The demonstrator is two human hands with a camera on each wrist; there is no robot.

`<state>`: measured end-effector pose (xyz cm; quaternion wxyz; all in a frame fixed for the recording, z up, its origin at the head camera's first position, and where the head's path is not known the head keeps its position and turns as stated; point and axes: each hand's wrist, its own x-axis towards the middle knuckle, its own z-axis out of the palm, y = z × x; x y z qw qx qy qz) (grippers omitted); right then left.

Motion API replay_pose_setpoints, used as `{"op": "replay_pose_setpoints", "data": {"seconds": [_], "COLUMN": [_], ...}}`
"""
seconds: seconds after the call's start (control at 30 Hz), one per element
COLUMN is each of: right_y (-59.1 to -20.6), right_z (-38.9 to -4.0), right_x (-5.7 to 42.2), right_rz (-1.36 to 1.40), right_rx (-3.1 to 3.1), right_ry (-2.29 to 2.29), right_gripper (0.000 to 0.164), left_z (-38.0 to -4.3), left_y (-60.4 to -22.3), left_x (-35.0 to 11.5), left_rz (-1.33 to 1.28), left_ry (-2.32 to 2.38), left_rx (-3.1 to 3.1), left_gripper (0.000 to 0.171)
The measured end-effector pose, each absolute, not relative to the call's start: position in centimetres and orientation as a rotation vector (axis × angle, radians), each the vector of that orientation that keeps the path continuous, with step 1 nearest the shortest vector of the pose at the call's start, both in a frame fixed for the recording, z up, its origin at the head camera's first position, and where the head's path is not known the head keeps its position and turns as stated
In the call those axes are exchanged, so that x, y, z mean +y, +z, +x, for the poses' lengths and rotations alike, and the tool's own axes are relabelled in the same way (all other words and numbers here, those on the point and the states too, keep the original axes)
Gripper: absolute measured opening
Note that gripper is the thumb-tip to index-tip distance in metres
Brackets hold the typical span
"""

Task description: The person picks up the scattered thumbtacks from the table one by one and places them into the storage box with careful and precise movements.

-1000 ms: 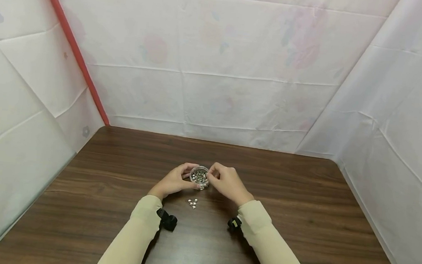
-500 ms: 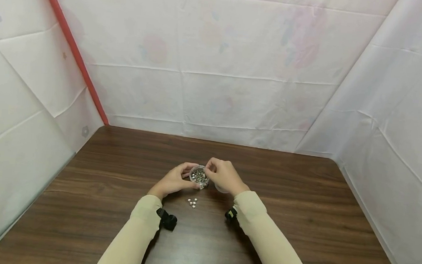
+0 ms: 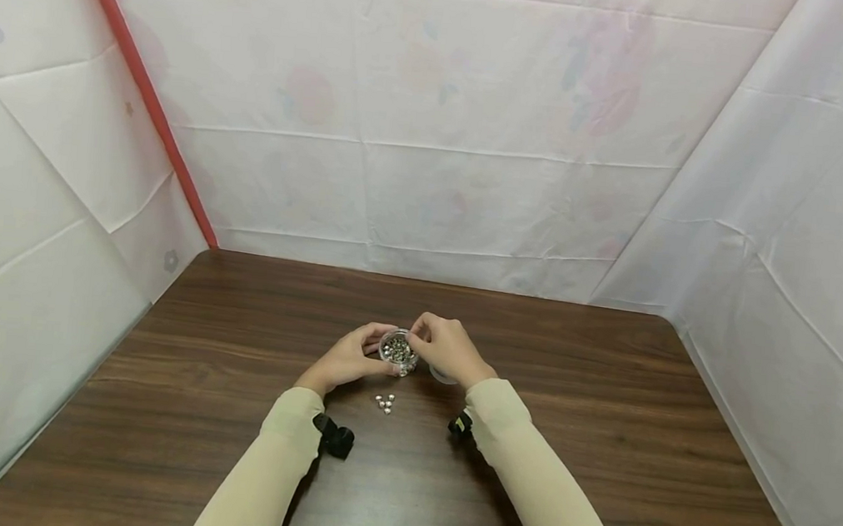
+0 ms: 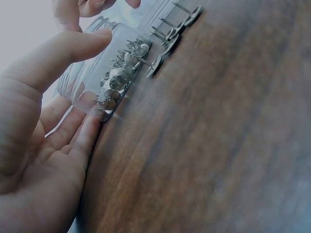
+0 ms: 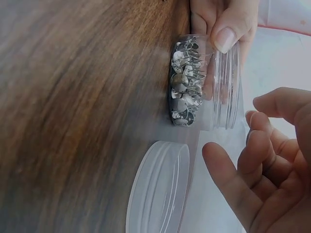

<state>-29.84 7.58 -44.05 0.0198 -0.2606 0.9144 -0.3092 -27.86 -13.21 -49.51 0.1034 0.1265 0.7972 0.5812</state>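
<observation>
My left hand (image 3: 347, 361) grips a clear screw-top jar (image 5: 209, 109), thumb on one side and fingers round the other. Silver thumbtacks (image 5: 183, 87) cover the bottom of the jar, which stands uncapped on the table. Over the jar's mouth, at its right side, is my right hand (image 3: 451, 353), fingers loosely bent. In the right wrist view its thumb and fingertips are spread apart, with no tack plainly visible between them. Several loose thumbtacks (image 3: 384, 404) lie on the table in front of the jar; the left wrist view shows them pin up.
A clear round lid (image 5: 163, 189) lies beside the jar, partly hidden under my right hand in the head view. The brown wood-grain table (image 3: 601, 446) is enclosed by pale cloth walls (image 3: 478, 134). A red strip (image 3: 146, 97) runs down the left corner.
My right hand has risen slightly and shifted left, from beside the jar's rim to over its mouth, uncovering part of the lid. The left hand and jar stay in place.
</observation>
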Motion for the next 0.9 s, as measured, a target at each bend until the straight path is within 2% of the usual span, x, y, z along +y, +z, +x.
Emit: {"op": "replay_pose_setpoints", "data": {"seconds": [0.9], "right_y": [-44.6], "right_z": [-25.4], "right_x": [8.3], "right_rz": [-1.122], "right_rx": [2.684], "right_ry": [-0.901], "right_gripper": [0.006], "left_z": [-28.2], "left_y": [-50.1], "left_x": [-13.3], "left_rz": [0.388], "left_ry": [1.714], "left_rx": [2.341], "left_gripper": [0.072]}}
